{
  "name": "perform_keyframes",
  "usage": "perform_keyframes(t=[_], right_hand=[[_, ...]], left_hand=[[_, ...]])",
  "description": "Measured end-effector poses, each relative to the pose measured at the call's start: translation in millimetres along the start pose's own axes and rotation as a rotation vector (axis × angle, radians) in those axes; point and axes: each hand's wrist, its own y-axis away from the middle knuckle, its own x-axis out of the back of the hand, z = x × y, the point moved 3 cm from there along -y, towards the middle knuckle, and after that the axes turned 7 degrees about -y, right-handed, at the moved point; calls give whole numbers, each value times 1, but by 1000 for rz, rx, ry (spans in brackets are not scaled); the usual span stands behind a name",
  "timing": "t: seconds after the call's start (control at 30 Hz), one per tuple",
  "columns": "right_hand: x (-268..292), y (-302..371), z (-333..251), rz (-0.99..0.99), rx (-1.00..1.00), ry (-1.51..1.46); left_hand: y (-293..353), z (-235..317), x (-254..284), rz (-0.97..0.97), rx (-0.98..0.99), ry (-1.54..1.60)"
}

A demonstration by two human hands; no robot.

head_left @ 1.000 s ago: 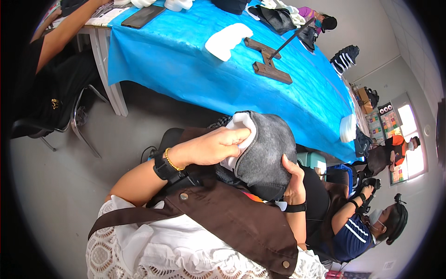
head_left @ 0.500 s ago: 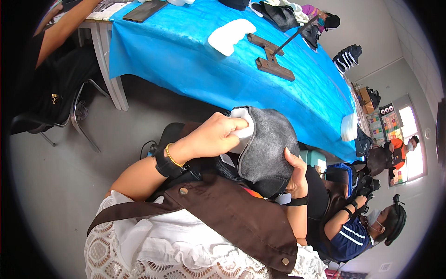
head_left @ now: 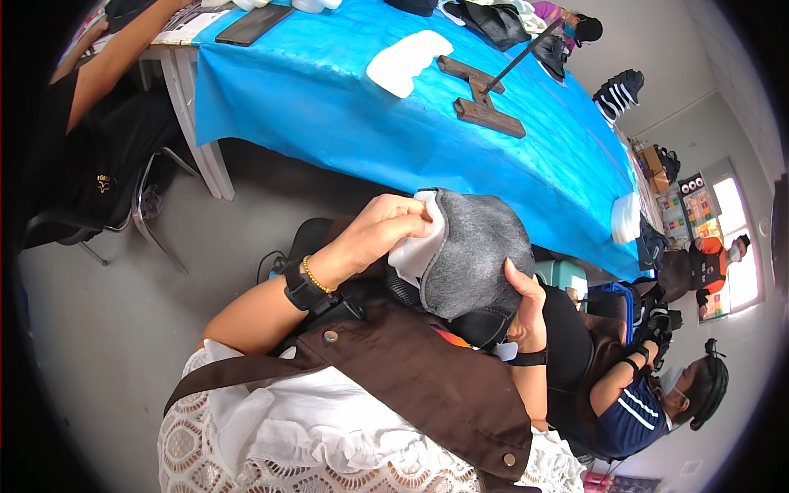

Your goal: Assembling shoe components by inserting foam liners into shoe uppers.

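A grey cap (head_left: 481, 246) with a black lower part (head_left: 478, 327) is held over my lap, in front of the table edge. A white liner sheet (head_left: 413, 256) sticks out along its left opening. My left hand (head_left: 382, 234) pinches that liner at the upper rim, fingers closed against the cap's edge. From the right side, my right hand (head_left: 527, 308) grips the cap, its thumb lying on the grey cloth and the other fingers mostly hidden underneath. Black mesh (head_left: 403, 292) shows below the liner.
A table with a blue cover (head_left: 329, 99) stands ahead, bearing a white moulded piece (head_left: 408, 62) and a dark H-shaped stand with a rod (head_left: 491, 119). White stacked shapes (head_left: 625, 218) sit at its right edge. Co-workers sit at left and right (head_left: 629, 419); a metal chair (head_left: 152, 209) is at left.
My left hand has shifted slightly along the cap's rim, and more of the white liner shows below its fingers. My right hand keeps its hold. The view has shifted a little.
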Motion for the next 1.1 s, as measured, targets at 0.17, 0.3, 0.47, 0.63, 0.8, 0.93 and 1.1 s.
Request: perform_keyframes(t=[0.17,0.3,0.47,0.63,0.8,0.93,1.1], right_hand=[[0,1,2,-75,-24,-29],[3,-1,4,-82,-17,-60],[2,-2,7,-90,15,-53],[-3,-1,10,-53,73,119],[3,-1,15,-16,134,142],[14,3,15,-82,110,85],[23,8,13,-156,93,8]], left_hand=[[4,-8,-2,23,-26,-26],[5,-4,-2,49,-71,-344],[10,4,-4,220,-191,-659],[3,-11,-6,339,-175,-530],[-4,-18,-7,282,-177,-215],[6,-7,-5,219,-58,-214],[14,13,-13,230,-173,-359]])
